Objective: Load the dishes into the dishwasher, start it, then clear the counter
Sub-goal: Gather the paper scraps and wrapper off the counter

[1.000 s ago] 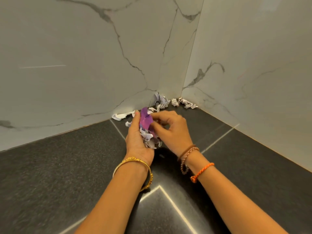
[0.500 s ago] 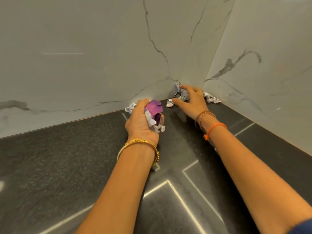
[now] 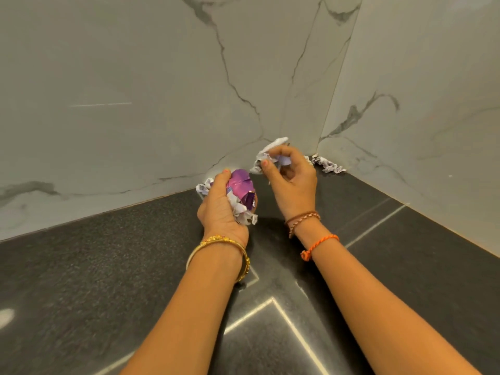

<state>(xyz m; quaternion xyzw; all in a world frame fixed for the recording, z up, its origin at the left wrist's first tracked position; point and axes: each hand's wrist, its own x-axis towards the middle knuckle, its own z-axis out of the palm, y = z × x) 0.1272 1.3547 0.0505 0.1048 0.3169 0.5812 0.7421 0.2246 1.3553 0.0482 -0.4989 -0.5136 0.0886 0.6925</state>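
1. Standing at the corner of a dark speckled counter (image 3: 81,280), a person reaches both bare forearms toward the marble walls (image 3: 135,90).
2. The left hand (image 3: 221,207) is curled round a wad of crumpled wrappers (image 3: 240,190), purple foil on top and white scraps poking out below; the thumb lies over the top of the wad, which is held just above the counter.
3. The right hand (image 3: 290,174), at about one o'clock from the left, is lifted off the surface, palm turned toward the person, and its fingertips (image 3: 265,163) pinch a bunch of torn white paper (image 3: 270,150).
4. More paper scraps (image 3: 328,165) lie on the counter at two o'clock from the right hand, tucked right into the corner where the two walls meet.
5. A small white scrap (image 3: 203,187) shows at nine o'clock from the purple wad, behind the left fingers; whether it lies on the counter or belongs to the wad I cannot tell.
6. A gold bangle (image 3: 221,253) circles the left wrist; a brown beaded band (image 3: 301,217) and an orange cord (image 3: 319,246) circle the right.
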